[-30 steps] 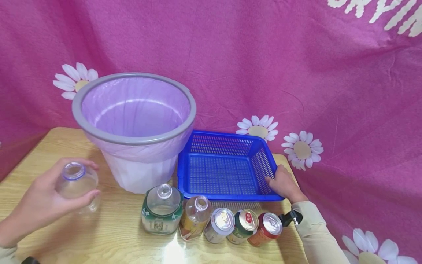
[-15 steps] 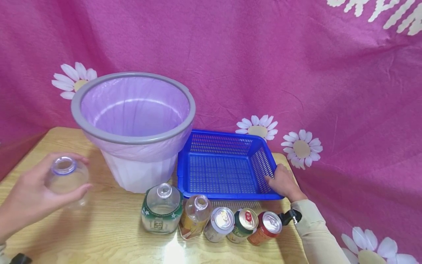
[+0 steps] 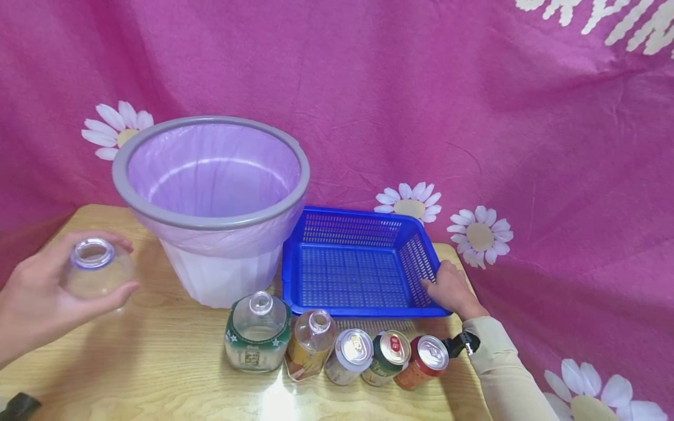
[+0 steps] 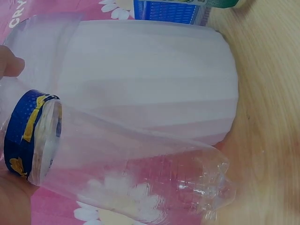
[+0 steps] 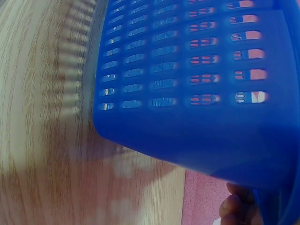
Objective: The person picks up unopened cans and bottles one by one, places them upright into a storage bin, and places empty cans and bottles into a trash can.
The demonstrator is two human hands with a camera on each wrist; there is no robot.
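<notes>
My left hand [image 3: 37, 295] grips a clear plastic bottle [image 3: 100, 279] around its upper part, thumb in front and fingers behind. The bottle's uncapped mouth faces the head camera. In the left wrist view a blue and yellow label band [image 4: 21, 133] circles it, and the bare ribbed base reaches out over the table. My right hand [image 3: 454, 292] holds the right rim of a blue perforated plastic basket [image 3: 347, 272], with nothing inside it. Curled fingertips [image 5: 232, 205] show beneath that rim in the right wrist view.
A white bin [image 3: 223, 275] with a grey rim and lilac liner stands left of the basket. In front stand a green-labelled bottle [image 3: 258, 342], a yellow-labelled bottle [image 3: 310, 345], a white can [image 3: 347, 356], a green can [image 3: 387, 356] and a red can [image 3: 421, 362]. A pink curtain [image 3: 368, 117] hangs behind.
My left hand has moved left and somewhat up in the head view, carrying the clear bottle farther from the bin. My right hand stays on the basket's rim.
</notes>
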